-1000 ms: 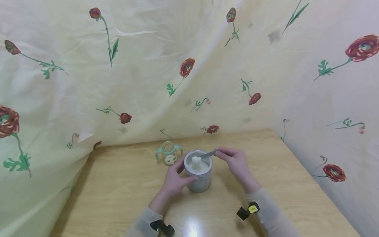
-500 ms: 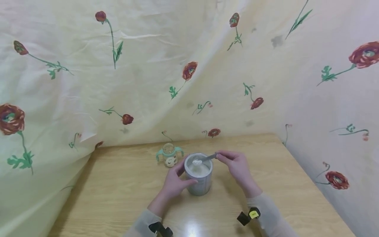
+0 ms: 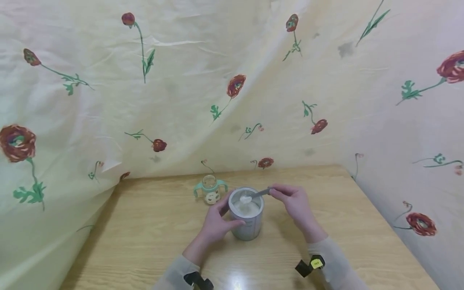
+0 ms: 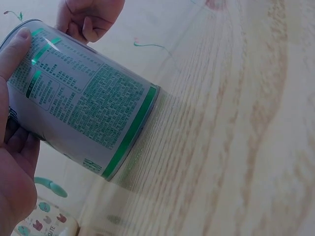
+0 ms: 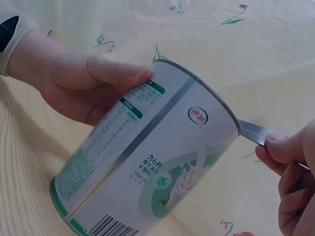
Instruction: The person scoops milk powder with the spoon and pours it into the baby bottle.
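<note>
A milk powder can (image 3: 248, 229), white with green print in the wrist views, stands open on the table with pale powder (image 3: 245, 209) inside. My left hand (image 3: 216, 223) grips it from the left, thumb on the near side and fingers round the far side. Between thumb and fingers my right hand (image 3: 291, 201) pinches the end of a grey scoop's handle (image 3: 262, 193). The scoop's bowl, heaped with white powder, is at the can's mouth. In the right wrist view the handle (image 5: 253, 132) crosses the rim and the bowl is hidden behind the can wall.
Behind the can to the left stands a baby bottle (image 3: 212, 196) without a lid, with mint-green handles. The wooden table (image 3: 156, 233) ends at a flowered cloth (image 3: 181, 100) hanging at the back and along both sides.
The scoop stays at the can's mouth with its powder, its handle angle slightly changed. Both hands keep their holds. The whole head view has shifted a little.
</note>
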Tool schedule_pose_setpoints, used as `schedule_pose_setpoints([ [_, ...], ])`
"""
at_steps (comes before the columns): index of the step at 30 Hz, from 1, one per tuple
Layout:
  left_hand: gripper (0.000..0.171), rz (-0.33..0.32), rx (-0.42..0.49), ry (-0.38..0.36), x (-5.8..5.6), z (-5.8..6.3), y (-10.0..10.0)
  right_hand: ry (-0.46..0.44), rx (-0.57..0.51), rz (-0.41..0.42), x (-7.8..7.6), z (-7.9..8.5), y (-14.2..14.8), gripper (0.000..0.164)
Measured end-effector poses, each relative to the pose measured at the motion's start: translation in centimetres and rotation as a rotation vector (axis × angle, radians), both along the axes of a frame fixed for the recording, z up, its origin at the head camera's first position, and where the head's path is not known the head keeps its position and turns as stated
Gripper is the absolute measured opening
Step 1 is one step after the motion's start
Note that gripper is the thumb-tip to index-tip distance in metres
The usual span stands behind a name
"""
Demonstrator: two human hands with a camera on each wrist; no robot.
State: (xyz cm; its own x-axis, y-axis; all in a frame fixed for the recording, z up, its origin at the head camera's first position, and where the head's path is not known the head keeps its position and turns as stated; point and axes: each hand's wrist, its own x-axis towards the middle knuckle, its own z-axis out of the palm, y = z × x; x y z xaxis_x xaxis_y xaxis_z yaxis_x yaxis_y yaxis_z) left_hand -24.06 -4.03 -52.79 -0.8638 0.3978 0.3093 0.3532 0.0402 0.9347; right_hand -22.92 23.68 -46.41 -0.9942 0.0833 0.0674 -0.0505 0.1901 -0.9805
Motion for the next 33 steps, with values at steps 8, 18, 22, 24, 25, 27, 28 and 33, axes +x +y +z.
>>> schedule_pose_setpoints([
  [8, 0.092, 0.000, -0.001, -0.015, -0.10, 0.19, 0.00, 0.010, 0.001, -0.010, -0.08, 0.07, -0.22, 0.032],
  [18, 0.093, -0.005, 0.000, -0.007, 0.00, 0.11, -0.07, 0.020, -0.003, -0.024, -0.09, -0.28, -0.27, 0.032],
  [22, 0.092, -0.008, -0.004, -0.008, 0.05, 0.05, -0.08, 0.014, -0.013, -0.022, -0.08, -0.32, -0.30, 0.032],
  [24, 0.092, -0.009, -0.004, -0.007, 0.07, 0.03, -0.06, 0.008, -0.017, -0.022, -0.06, -0.31, -0.30, 0.031],
  [25, 0.091, -0.010, -0.004, -0.006, 0.08, 0.02, -0.05, 0.005, -0.021, -0.024, -0.05, -0.30, -0.31, 0.031],
  [27, 0.091, -0.013, -0.001, -0.008, 0.09, -0.01, -0.03, 0.000, -0.024, -0.027, -0.05, -0.28, -0.31, 0.032],
  [28, 0.091, -0.013, -0.001, -0.011, 0.07, -0.02, -0.03, -0.002, -0.020, -0.027, -0.08, -0.32, -0.30, 0.033],
  [33, 0.091, -0.016, 0.004, -0.017, 0.00, 0.04, -0.09, 0.005, 0.003, -0.033, -0.08, -0.28, -0.45, 0.033],
])
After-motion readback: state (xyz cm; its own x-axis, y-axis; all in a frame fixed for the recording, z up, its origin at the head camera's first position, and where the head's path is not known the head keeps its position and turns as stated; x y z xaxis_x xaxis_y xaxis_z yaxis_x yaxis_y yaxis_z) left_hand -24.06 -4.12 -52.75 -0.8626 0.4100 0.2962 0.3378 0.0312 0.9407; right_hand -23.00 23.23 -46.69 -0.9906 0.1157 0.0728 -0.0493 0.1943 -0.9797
